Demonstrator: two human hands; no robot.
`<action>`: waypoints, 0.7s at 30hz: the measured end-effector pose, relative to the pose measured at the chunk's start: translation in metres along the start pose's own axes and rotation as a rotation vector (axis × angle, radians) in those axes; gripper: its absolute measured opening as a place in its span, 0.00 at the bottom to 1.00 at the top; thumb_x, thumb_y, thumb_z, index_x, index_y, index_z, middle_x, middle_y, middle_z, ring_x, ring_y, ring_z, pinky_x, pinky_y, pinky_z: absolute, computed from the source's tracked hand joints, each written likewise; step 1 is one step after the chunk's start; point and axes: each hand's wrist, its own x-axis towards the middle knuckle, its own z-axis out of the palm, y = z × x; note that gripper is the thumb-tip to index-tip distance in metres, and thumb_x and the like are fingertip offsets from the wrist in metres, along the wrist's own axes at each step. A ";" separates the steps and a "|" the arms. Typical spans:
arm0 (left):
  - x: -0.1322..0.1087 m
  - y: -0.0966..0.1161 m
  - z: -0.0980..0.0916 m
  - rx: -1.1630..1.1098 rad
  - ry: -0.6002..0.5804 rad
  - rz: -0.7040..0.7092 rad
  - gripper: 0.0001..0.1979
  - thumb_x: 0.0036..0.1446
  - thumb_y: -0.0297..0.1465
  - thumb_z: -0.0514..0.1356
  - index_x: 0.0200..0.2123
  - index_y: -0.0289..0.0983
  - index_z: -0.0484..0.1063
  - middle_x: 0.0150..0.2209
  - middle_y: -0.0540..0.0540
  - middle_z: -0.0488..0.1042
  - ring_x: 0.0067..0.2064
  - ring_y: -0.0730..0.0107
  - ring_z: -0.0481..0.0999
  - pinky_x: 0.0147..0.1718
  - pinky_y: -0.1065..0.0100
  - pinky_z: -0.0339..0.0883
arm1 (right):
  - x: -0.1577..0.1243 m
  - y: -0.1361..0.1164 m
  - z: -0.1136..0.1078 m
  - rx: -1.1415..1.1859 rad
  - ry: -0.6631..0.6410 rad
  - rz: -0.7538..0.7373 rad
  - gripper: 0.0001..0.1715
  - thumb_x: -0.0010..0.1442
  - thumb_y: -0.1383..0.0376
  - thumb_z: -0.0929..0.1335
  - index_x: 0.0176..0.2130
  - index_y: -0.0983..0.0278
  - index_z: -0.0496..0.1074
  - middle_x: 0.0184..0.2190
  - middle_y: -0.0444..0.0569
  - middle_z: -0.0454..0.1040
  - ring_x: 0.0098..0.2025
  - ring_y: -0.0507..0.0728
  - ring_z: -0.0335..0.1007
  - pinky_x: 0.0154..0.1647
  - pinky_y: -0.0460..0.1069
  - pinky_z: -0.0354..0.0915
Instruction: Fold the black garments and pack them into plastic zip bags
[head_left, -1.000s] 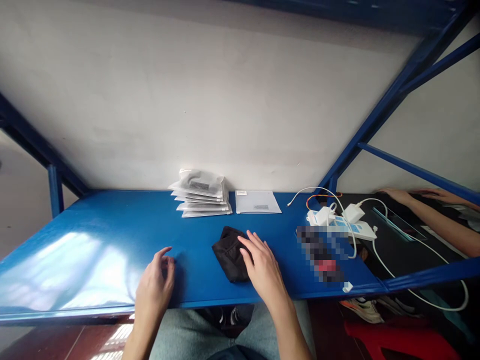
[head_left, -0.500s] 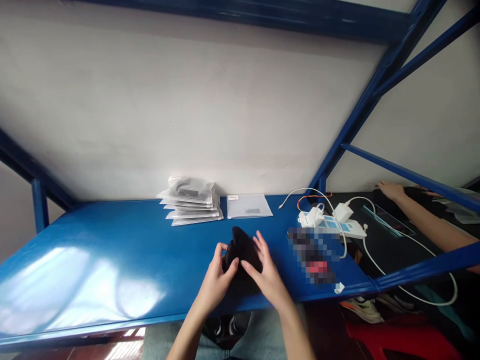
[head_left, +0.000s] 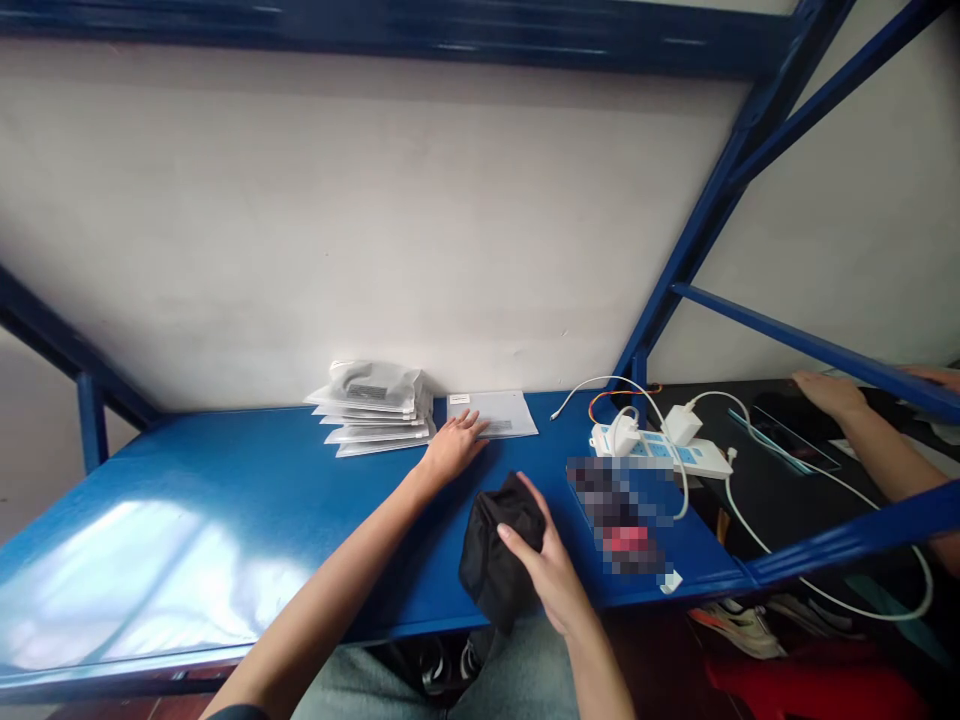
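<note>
My right hand (head_left: 546, 565) grips a black cloth item (head_left: 495, 550), held just above the front edge of the blue table (head_left: 225, 500). My left hand (head_left: 454, 445) reaches forward across the table. Its fingers lie flat and spread on the near edge of a single flat white packet (head_left: 495, 411) by the wall. A stack of clear packets with dark contents (head_left: 371, 405) sits just left of that packet.
A white power strip with plugs and cables (head_left: 660, 445) lies at the table's right end, beside a blurred-out object (head_left: 619, 505). Another person's forearm and hand (head_left: 855, 415) rest on the dark neighbouring surface at right. Blue shelf struts (head_left: 697, 250) rise at right.
My left hand let go of the black cloth and stretched out to the white packet. My right hand drew the cloth nearer to the table's front edge.
</note>
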 end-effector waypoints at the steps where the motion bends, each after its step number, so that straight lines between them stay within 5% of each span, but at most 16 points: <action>1: 0.007 -0.004 0.004 0.010 -0.018 -0.001 0.12 0.69 0.31 0.56 0.53 0.39 0.73 0.60 0.37 0.74 0.64 0.55 0.71 0.61 0.59 0.64 | 0.000 0.000 0.000 -0.057 -0.029 -0.016 0.37 0.61 0.55 0.74 0.66 0.51 0.66 0.67 0.49 0.68 0.67 0.64 0.65 0.71 0.65 0.57; 4: 0.010 -0.010 0.010 0.069 -0.054 -0.019 0.13 0.72 0.30 0.51 0.48 0.39 0.75 0.48 0.38 0.80 0.52 0.58 0.80 0.49 0.63 0.71 | 0.000 -0.002 -0.003 -0.152 -0.054 -0.032 0.27 0.62 0.54 0.73 0.59 0.55 0.75 0.62 0.51 0.75 0.64 0.65 0.69 0.70 0.65 0.58; 9: -0.028 -0.005 0.007 0.111 -0.109 0.011 0.13 0.71 0.30 0.51 0.43 0.38 0.76 0.35 0.38 0.81 0.37 0.56 0.83 0.38 0.64 0.70 | -0.002 -0.005 -0.003 0.019 -0.059 0.069 0.27 0.59 0.54 0.75 0.55 0.57 0.76 0.56 0.51 0.79 0.59 0.67 0.75 0.64 0.63 0.67; 14: -0.066 0.009 0.000 -0.017 -0.128 0.060 0.11 0.67 0.30 0.55 0.42 0.40 0.79 0.36 0.40 0.83 0.39 0.57 0.83 0.37 0.67 0.69 | 0.005 -0.012 0.010 0.252 -0.050 0.136 0.27 0.58 0.54 0.75 0.55 0.57 0.75 0.54 0.51 0.80 0.58 0.67 0.76 0.61 0.63 0.69; 21: -0.073 0.015 -0.002 -0.427 0.072 0.012 0.16 0.71 0.37 0.53 0.46 0.40 0.80 0.41 0.43 0.84 0.40 0.62 0.83 0.39 0.68 0.73 | 0.028 -0.003 0.001 -0.143 0.031 -0.057 0.24 0.62 0.53 0.72 0.54 0.60 0.76 0.56 0.53 0.79 0.60 0.65 0.72 0.67 0.63 0.62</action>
